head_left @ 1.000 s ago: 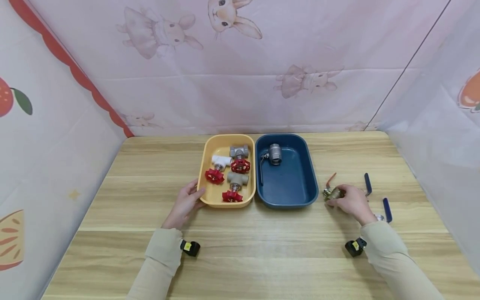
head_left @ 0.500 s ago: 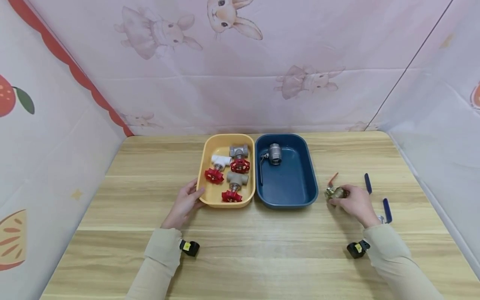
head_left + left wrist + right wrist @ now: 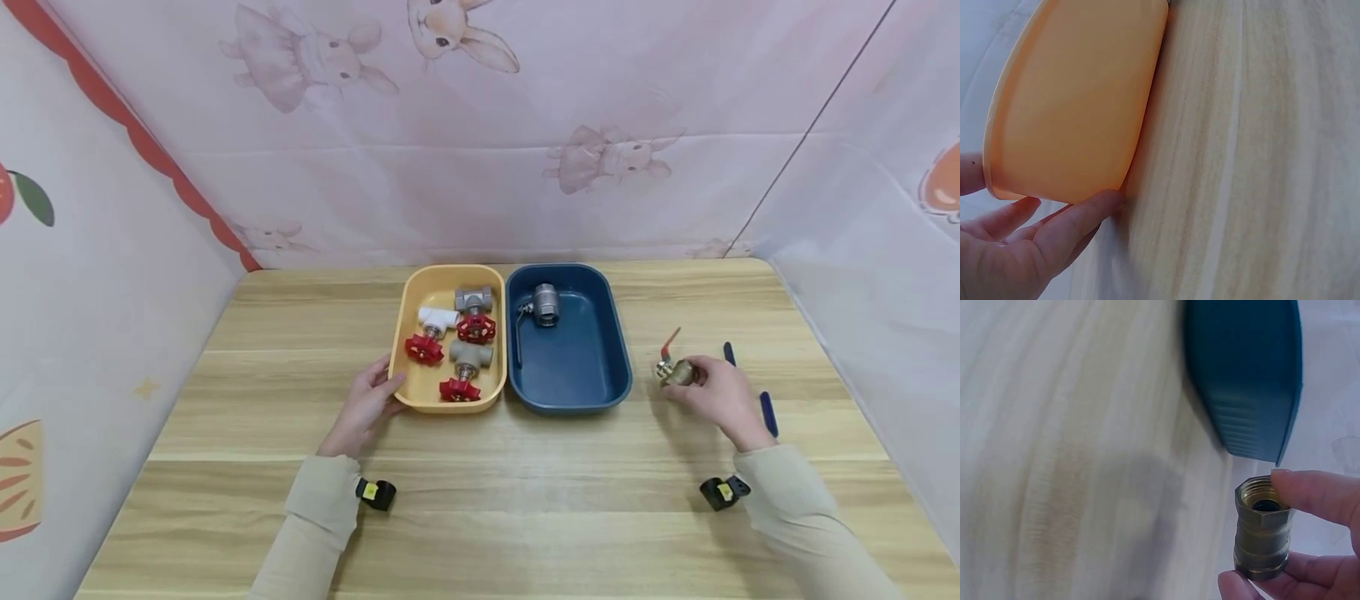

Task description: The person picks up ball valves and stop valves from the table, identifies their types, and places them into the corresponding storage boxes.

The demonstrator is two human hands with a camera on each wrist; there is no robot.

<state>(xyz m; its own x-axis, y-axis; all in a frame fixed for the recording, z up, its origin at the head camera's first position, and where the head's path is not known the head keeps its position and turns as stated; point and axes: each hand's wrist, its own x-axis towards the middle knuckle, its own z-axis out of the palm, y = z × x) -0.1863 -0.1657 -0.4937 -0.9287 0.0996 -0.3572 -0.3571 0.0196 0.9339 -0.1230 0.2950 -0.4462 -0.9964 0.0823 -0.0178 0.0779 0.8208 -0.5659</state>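
In the head view the right hand (image 3: 717, 398) pinches a brass valve (image 3: 681, 374) with a red lever (image 3: 670, 343), to the right of the blue tray (image 3: 573, 408). The right wrist view shows the brass valve (image 3: 1263, 534) between thumb and fingers, its threaded opening visible. The left hand (image 3: 365, 408) grips the near left corner of the yellow tray (image 3: 450, 408); in the left wrist view its fingers (image 3: 1072, 228) lie against the wall of the yellow tray (image 3: 1079, 106), thumb at the rim. Three valves with red handwheels, one white (image 3: 438, 318), lie inside the yellow tray.
A steel ball valve (image 3: 546, 305) lies at the back left of the blue tray. Two blue levers (image 3: 729, 353) (image 3: 768, 414) show beyond the right hand, which covers their valves. Patterned cloth walls (image 3: 480, 200) stand behind and beside the wooden table (image 3: 525, 517).
The right hand has moved slightly right with the brass valve, whose red lever now stands higher in view. The left hand keeps its grip on the yellow tray. The head view has shifted slightly.
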